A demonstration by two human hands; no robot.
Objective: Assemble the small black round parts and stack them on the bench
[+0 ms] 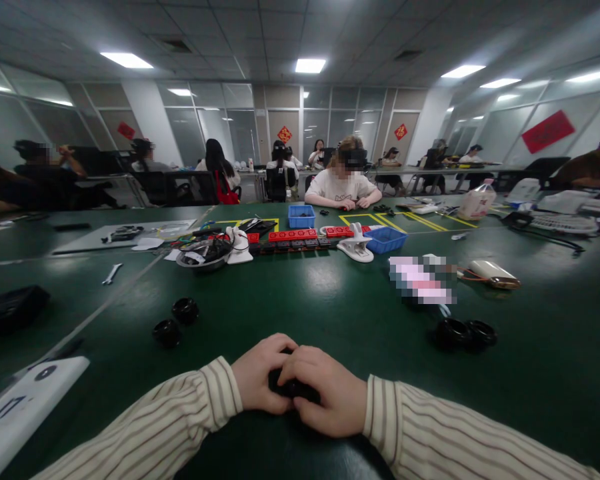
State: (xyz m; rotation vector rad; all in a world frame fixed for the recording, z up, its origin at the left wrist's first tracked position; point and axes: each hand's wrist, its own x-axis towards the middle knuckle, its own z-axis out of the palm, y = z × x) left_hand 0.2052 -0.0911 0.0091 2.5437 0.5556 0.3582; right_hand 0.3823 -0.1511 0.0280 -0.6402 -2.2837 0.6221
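Note:
Both my hands meet at the near edge of the green table (300,300). My left hand (260,380) and my right hand (327,393) are closed together around a small black part (286,387), most of which is hidden by my fingers. Two black round parts (176,321) lie on the table to the left of my hands. Two more black round parts (464,333) sit to the right.
A white card (25,407) lies at the near left, a black tray (7,308) at the far left, a wrench (112,273) beyond. Red blocks (293,235), blue bins (301,215), a metal bowl (203,257) sit mid-table. A person (343,183) sits opposite; others work behind.

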